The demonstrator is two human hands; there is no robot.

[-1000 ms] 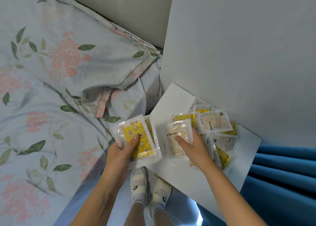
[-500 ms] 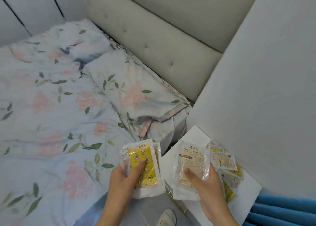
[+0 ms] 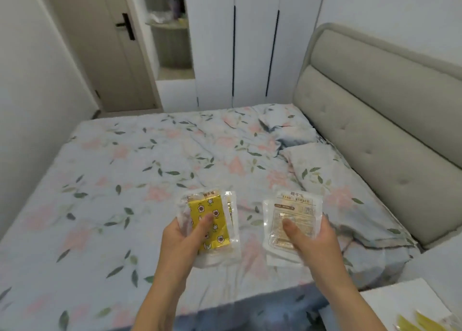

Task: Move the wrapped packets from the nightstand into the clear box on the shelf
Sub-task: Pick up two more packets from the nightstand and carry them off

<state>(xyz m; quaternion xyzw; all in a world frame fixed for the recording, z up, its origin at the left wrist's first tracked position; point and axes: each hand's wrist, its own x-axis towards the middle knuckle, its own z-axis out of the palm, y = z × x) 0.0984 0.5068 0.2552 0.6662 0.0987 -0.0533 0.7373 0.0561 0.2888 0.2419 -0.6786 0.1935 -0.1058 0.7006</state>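
Note:
My left hand [image 3: 183, 240] grips a small stack of wrapped packets [image 3: 212, 218], the top one yellow with a flower print in clear film. A pale beige packet [image 3: 293, 220] with printed text, also film-wrapped, sits in my right hand [image 3: 313, 243]. Both hands hover over the bed. The white nightstand [image 3: 390, 303] shows at the bottom right, with the tips of more yellow packets [image 3: 415, 322] on it. Far off, past the bed, an open shelf niche [image 3: 170, 25] holds a clear container [image 3: 160, 18], blurred.
A bed with a floral cover [image 3: 125, 193] fills the middle, with pillows [image 3: 317, 170] by the grey padded headboard [image 3: 375, 135] on the right. White wardrobe doors [image 3: 252, 43] stand behind it. A door [image 3: 110, 43] is at the back left.
My view has swung up and left from the nightstand to the far side of the room. My right hand lifted the beige packet off the nightstand; both hands now hold packets over the bed.

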